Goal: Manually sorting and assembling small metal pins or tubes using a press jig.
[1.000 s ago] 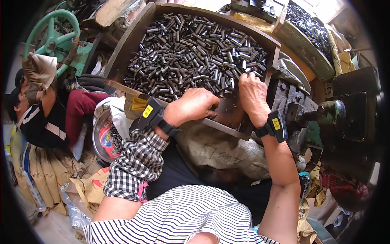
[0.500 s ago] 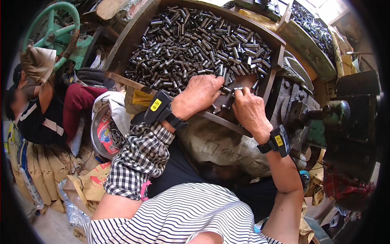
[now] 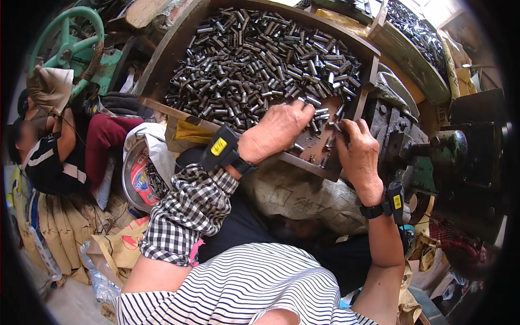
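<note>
A big wooden tray (image 3: 162, 105) in front of me holds a heap of several short dark metal tubes (image 3: 254, 59). My left hand (image 3: 273, 132) lies palm down on the tray's near right corner, with its fingers curled over some tubes. My right hand (image 3: 358, 154) is at the tray's right edge beside it. Its fingertips pinch a small tube (image 3: 337, 125). Both wrists carry black bands with yellow tags. A dark machine (image 3: 460, 157) stands just right of my right hand.
A second tray of tubes (image 3: 417, 32) stands at the far right. A person in a dark top (image 3: 49, 157) sits at my left under a green handwheel (image 3: 65, 38). A metal bowl with tubes (image 3: 142, 181) sits beside a white sack, with brown bags on the floor.
My right hand came down from the tray's rim toward my left hand and now pinches at the tray's right corner. My left hand's fingers have stretched forward onto the tubes.
</note>
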Tool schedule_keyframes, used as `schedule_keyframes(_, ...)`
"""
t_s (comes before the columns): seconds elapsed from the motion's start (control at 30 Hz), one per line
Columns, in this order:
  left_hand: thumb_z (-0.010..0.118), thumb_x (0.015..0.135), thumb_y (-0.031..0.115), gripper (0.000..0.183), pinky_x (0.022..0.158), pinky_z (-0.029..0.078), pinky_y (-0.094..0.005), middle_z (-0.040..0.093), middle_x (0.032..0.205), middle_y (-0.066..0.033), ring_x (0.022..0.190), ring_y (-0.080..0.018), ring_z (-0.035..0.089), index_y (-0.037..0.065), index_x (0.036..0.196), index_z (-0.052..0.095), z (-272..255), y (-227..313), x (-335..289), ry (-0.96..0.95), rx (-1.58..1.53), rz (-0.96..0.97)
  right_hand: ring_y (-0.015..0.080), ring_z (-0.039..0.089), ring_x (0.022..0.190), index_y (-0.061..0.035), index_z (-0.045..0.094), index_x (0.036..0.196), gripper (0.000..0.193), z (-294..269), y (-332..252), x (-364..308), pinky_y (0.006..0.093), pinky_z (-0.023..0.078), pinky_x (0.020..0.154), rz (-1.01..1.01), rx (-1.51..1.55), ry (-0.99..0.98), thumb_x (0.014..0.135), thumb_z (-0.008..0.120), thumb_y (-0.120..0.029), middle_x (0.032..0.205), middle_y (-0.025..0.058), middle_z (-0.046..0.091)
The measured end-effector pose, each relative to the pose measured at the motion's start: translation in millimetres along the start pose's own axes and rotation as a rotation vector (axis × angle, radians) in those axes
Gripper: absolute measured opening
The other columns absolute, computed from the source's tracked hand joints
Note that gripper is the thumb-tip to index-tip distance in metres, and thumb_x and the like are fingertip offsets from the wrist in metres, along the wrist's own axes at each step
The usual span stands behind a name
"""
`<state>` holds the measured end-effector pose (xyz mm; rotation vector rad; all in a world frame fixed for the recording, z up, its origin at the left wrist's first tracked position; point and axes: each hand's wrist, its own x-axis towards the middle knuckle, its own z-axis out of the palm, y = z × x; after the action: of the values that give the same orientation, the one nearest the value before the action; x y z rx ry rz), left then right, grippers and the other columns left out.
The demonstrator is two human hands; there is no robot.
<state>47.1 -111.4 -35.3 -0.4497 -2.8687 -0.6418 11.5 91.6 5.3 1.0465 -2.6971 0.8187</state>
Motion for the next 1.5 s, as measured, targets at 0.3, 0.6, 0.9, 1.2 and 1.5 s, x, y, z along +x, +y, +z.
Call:
schedule_keyframes(0.3,0.066,0.074,0.009,0.021,0.065,0.05,-0.0418,0.057,0.086,-0.0141,0.078,-0.034,0.06,0.001,0.087,0.051,-11,6,3,-0.078,-0.156,-0.025,0.0311,0.061,0.071,0.0003,0.056,0.091,0.021,-11,-2,-7,0.037,0.049,0.063,0.13,0.227,-0.017,0.073,0.065,-0.001,0.084,0.0147,0.059)
schedule_keyframes(0.6,0.057,0.076,0.008,0.008,0.061,0.052,-0.0357,0.06,0.078,-0.0089,0.072,-0.0243,0.064,0.005,0.083,0.056,-11,18,-1,-0.15,0.268,0.069,0.0118,0.061,0.065,0.0008,0.06,0.095,0.023,0,-1,-30,0.0249,0.048,0.056,0.294,0.496,0.002,0.073,0.068,0.001,0.082,0.0088,0.064)
schedule_keyframes(0.9,0.058,0.082,0.01,0.013,0.058,0.049,-0.0425,0.059,0.081,-0.0145,0.069,-0.0339,0.061,0.004,0.092,0.053,-11,18,7,-0.051,0.023,-0.118,0.0051,0.056,0.061,0.0027,0.059,0.103,0.022,-12,5,-28,0.0193,0.046,0.053,0.577,0.9,-0.109,0.081,0.054,0.0,0.074,0.0022,0.061)
schedule_keyframes(1.2,0.058,0.08,0.001,0.026,0.059,0.05,-0.0398,0.059,0.084,-0.0151,0.072,-0.035,0.061,0.002,0.106,0.055,-5,15,8,0.032,-0.543,-0.176,0.0019,0.053,0.059,-0.0003,0.058,0.111,0.028,-24,4,-22,0.0163,0.042,0.048,0.654,1.113,-0.242,0.085,0.05,-0.002,0.075,0.0015,0.061)
schedule_keyframes(1.5,0.061,0.076,0.004,0.019,0.059,0.051,-0.0394,0.055,0.085,-0.012,0.071,-0.0318,0.061,0.009,0.094,0.059,-14,21,8,-0.042,-0.041,0.062,0.0052,0.056,0.062,0.0019,0.051,0.109,0.024,-22,3,-23,0.0187,0.047,0.051,0.633,1.205,-0.133,0.088,0.057,-0.004,0.077,0.004,0.062)
